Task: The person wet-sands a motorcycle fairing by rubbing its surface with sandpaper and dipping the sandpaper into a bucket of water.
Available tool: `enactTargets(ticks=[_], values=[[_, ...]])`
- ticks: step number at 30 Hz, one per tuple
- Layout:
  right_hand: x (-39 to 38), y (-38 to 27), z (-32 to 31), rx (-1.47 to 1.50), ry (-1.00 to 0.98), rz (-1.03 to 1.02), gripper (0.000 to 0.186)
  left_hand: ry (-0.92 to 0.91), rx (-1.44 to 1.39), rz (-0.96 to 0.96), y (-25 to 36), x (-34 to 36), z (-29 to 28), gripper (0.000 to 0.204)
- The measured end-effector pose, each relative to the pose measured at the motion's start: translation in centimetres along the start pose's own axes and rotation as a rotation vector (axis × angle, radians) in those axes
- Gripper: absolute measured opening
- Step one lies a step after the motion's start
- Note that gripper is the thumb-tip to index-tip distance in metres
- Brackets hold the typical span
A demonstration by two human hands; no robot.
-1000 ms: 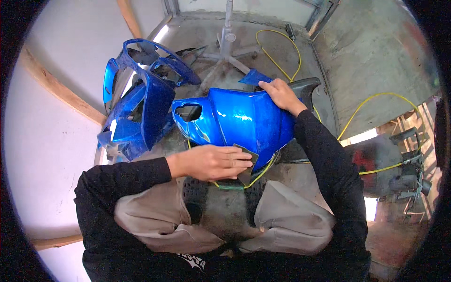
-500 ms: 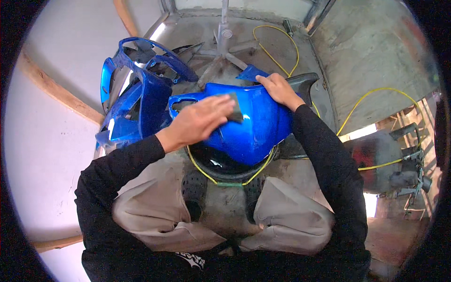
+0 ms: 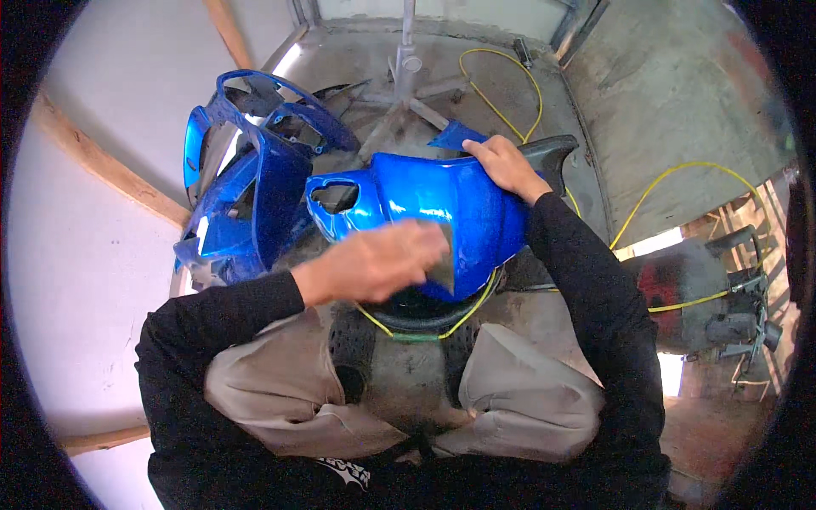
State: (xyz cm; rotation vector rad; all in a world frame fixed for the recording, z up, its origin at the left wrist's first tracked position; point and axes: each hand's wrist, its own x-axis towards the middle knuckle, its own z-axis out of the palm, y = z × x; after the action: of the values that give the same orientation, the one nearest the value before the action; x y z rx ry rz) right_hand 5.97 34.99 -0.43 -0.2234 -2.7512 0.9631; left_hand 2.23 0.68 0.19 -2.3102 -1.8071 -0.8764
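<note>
Plainly, the blue panel (image 3: 489, 208) sits in front of the person, above a black base (image 3: 412, 316), its shiny curved face turned up and an opening near its left end. The left hand (image 3: 374, 259) is at the panel's near side, blurred, with its fingers close together and holding a dark sheet (image 3: 444, 270) that juts out past the fingertips and lies over the panel's lower face. How firmly it presses cannot be told through the blur. The right hand (image 3: 508, 168) holds the panel's far right edge, bent over it; some of its fingers are hidden, so the tightness of that grip cannot be told.

A small blue piece (image 3: 455, 134) shows just beyond the panel's far edge, near the right hand, and a black part (image 3: 557, 151) sticks out to the right of it. A yellow cord (image 3: 469, 309) runs around the near side of the base, below the panel. Left of the panel stands a blue frame (image 3: 285, 191) with several openings. Beyond the panel is a grey stand (image 3: 406, 85), and well to its right a tank (image 3: 680, 293).
</note>
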Motion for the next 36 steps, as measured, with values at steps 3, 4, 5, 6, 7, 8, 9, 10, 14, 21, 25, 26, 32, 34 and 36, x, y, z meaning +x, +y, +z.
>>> enactTargets(ticks=[3, 4, 5, 6, 7, 8, 9, 10, 14, 21, 25, 26, 32, 34, 36], values=[[0.1, -1.1, 0.1, -0.024, -0.041, 0.049, 0.068, -0.121, -0.097, 0.302, 0.5, 0.0, 0.6, 0.045], [0.0, -1.0, 0.1, -0.027, -0.042, 0.053, 0.068, -0.106, -0.127, 0.296, -0.7, 0.4, 0.0, 0.044], [0.2, -1.0, 0.0, -0.042, -0.056, 0.077, 0.068, -0.062, -0.055, 0.243, -1.9, 0.4, -0.9, 0.041], [0.3, -0.7, -0.4, -0.061, -0.063, 0.106, 0.068, -0.008, 0.034, 0.094, -2.7, 0.9, -1.9, 0.040], [0.4, -0.3, -0.3, -0.060, -0.060, 0.103, 0.068, 0.042, 0.125, 0.004, -3.6, 0.8, -2.5, 0.040], [0.4, 0.0, -0.2, -0.075, -0.037, 0.041, 0.068, 0.091, 0.216, -0.085, -4.2, 0.7, -2.8, 0.040], [0.4, 0.9, -0.1, -0.096, -0.015, -0.010, 0.067, 0.131, 0.243, -0.054, -3.1, 1.1, -2.2, 0.036], [0.5, 0.2, 0.0, -0.093, -0.012, -0.018, 0.067, 0.090, 0.179, -0.026, -2.1, 0.3, -1.3, 0.037], [0.2, -0.2, -0.3, -0.061, -0.026, 0.015, 0.065, -0.190, 0.007, 0.363, 0.1, 0.3, 0.2, 0.041], [-0.1, -1.4, -0.5, -0.060, -0.052, 0.036, 0.064, 0.012, 0.188, 0.041, -2.0, -0.2, -1.3, 0.048], [-0.3, -0.5, 0.1, -0.042, 0.008, 0.015, 0.064, -0.121, 0.117, 0.297, -1.3, 0.1, -0.3, 0.051], [-0.8, -0.4, 0.1, -0.043, 0.003, 0.023, 0.064, -0.071, 0.142, 0.196, -2.4, 0.6, -1.5, 0.050], [-0.6, -1.1, -0.5, -0.056, -0.058, 0.057, 0.064, -0.034, 0.032, 0.108, 0.1, 0.6, -0.2, 0.049], [-0.7, -1.5, -0.5, -0.073, -0.053, 0.041, 0.064, -0.205, 0.037, 0.415, 1.0, 0.2, 0.7, 0.048], [-1.2, -1.3, -0.5, -0.097, -0.046, 0.041, 0.064, -0.080, 0.020, 0.250, -1.8, 1.2, -0.6, 0.046]])
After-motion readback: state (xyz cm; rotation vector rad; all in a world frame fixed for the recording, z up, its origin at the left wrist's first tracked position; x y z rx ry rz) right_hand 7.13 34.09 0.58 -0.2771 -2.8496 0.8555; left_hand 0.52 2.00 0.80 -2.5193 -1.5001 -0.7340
